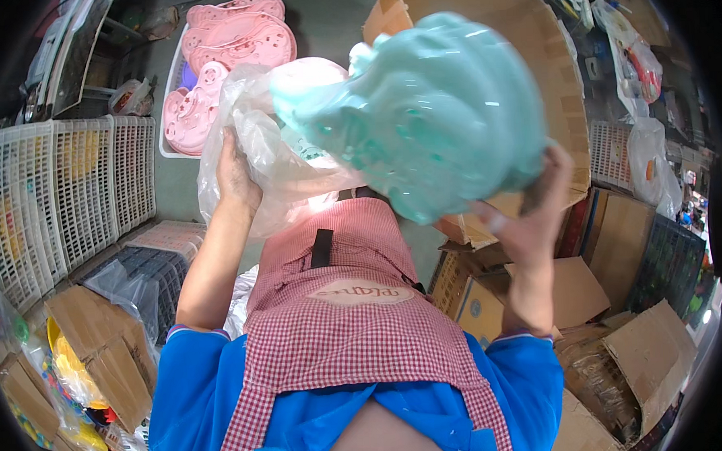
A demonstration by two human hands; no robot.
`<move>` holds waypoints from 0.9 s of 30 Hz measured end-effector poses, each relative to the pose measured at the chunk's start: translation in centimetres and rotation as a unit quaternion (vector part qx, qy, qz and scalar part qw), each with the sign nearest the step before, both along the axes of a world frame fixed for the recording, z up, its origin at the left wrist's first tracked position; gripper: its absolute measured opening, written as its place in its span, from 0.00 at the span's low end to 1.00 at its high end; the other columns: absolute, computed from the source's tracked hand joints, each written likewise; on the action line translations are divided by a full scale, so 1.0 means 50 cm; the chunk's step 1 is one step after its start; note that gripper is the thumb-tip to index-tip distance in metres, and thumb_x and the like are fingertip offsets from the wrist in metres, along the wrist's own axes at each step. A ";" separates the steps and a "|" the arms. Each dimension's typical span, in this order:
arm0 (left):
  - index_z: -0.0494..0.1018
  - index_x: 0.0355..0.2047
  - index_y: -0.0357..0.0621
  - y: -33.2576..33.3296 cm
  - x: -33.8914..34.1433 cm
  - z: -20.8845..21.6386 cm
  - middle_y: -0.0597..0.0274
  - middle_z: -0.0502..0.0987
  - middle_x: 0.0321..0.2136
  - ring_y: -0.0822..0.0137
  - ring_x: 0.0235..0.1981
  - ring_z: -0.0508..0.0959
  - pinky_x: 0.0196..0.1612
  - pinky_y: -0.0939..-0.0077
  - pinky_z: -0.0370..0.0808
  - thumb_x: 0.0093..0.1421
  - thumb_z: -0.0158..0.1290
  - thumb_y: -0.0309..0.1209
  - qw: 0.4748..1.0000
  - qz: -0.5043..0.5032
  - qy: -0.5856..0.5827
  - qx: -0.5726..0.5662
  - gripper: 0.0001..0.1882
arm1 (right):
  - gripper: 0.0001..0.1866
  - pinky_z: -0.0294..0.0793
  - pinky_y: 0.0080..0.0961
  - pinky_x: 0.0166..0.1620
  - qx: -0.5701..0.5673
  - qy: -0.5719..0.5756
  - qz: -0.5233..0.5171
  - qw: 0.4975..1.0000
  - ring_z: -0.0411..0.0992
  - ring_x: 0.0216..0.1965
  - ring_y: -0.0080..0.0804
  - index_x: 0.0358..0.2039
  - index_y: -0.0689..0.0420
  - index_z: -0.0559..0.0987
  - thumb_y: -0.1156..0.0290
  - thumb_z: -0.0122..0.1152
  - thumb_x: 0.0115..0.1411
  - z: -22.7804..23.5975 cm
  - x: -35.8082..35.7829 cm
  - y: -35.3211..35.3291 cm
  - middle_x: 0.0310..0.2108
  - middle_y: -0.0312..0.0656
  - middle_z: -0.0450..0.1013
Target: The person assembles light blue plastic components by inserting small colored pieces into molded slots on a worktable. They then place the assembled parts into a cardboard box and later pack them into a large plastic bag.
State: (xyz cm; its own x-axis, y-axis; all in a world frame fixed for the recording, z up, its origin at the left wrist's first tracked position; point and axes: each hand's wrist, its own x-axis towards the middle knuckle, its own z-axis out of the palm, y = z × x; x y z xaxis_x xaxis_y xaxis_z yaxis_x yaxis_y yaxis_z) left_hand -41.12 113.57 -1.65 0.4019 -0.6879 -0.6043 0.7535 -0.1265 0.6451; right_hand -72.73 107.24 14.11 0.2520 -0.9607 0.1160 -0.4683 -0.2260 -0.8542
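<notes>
My right hand [534, 214] grips the right edge of a large teal moulded plastic piece [437, 117]. The piece is rounded with raised shapes and small holes, and motion smears it. Its narrow left end reaches the mouth of a clear plastic bag [248, 126]; whether it lies inside or in front, I cannot tell. With my left hand [236, 178] I hold that bag at its left side, fingers closed on the film. Part of another teal surface with cut-outs [305, 146] shows by the bag.
Beyond the bag, a white crate [166, 125] holds pink moulded pieces [240, 37]. A large open cardboard box [564, 79] stands at the far right. White mesh crates [77, 189] line the left. Cardboard boxes [649, 358] crowd the near right, with another carton [100, 342] near left.
</notes>
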 end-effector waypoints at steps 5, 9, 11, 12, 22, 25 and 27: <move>0.61 0.58 0.43 0.050 0.042 -0.016 0.59 0.69 0.52 0.62 0.53 0.69 0.57 0.66 0.64 0.66 0.40 0.48 0.999 0.033 0.024 -0.029 0.27 | 0.40 0.64 0.40 0.53 0.017 0.164 0.080 0.983 0.68 0.48 0.41 0.50 0.59 0.64 0.73 0.73 0.35 -0.166 0.164 0.012 0.44 0.48 0.69; 0.62 0.57 0.41 0.065 0.032 -0.004 0.59 0.69 0.52 0.64 0.53 0.69 0.57 0.68 0.64 0.65 0.44 0.46 0.999 0.048 0.009 -0.012 0.27 | 0.38 0.58 0.46 0.54 -0.093 0.277 0.252 0.922 0.70 0.45 0.39 0.50 0.54 0.65 0.72 0.71 0.35 -0.313 0.231 0.014 0.40 0.43 0.70; 0.62 0.57 0.41 0.080 0.043 -0.009 0.58 0.69 0.52 0.64 0.53 0.69 0.57 0.68 0.64 0.65 0.44 0.47 0.999 0.033 -0.003 -0.015 0.27 | 0.37 0.56 0.47 0.55 -0.110 0.328 0.345 0.873 0.70 0.44 0.36 0.50 0.51 0.65 0.71 0.69 0.36 -0.373 0.254 -0.003 0.38 0.39 0.70; 0.62 0.57 0.40 0.086 0.048 -0.012 0.58 0.70 0.52 0.64 0.53 0.69 0.57 0.68 0.64 0.65 0.43 0.47 0.999 0.025 -0.009 -0.017 0.28 | 0.35 0.59 0.47 0.51 -0.110 0.322 0.388 0.856 0.70 0.42 0.38 0.50 0.51 0.66 0.73 0.66 0.37 -0.391 0.266 -0.014 0.37 0.39 0.70; 0.55 0.62 0.42 0.121 0.107 -0.007 0.57 0.66 0.56 0.60 0.55 0.68 0.58 0.65 0.64 0.67 0.37 0.47 0.998 0.049 -0.019 0.032 0.29 | 0.23 0.70 0.29 0.36 -0.285 0.182 0.692 0.638 0.68 0.44 0.32 0.51 0.49 0.64 0.72 0.51 0.53 -0.619 0.274 -0.084 0.41 0.39 0.66; 0.53 0.62 0.40 0.080 0.110 -0.014 0.57 0.63 0.58 0.61 0.58 0.65 0.60 0.67 0.61 0.67 0.37 0.47 0.993 0.078 -0.070 0.056 0.30 | 0.19 0.70 0.32 0.38 -0.291 0.154 0.707 0.627 0.70 0.44 0.33 0.50 0.48 0.66 0.71 0.46 0.56 -0.660 0.251 -0.083 0.40 0.39 0.68; 0.60 0.58 0.38 0.048 0.099 -0.019 0.57 0.68 0.53 0.63 0.52 0.70 0.57 0.69 0.64 0.66 0.41 0.47 0.991 0.104 -0.073 0.044 0.28 | 0.18 0.70 0.33 0.43 -0.289 0.113 0.694 0.649 0.70 0.44 0.37 0.49 0.50 0.68 0.71 0.47 0.55 -0.717 0.242 -0.075 0.41 0.41 0.69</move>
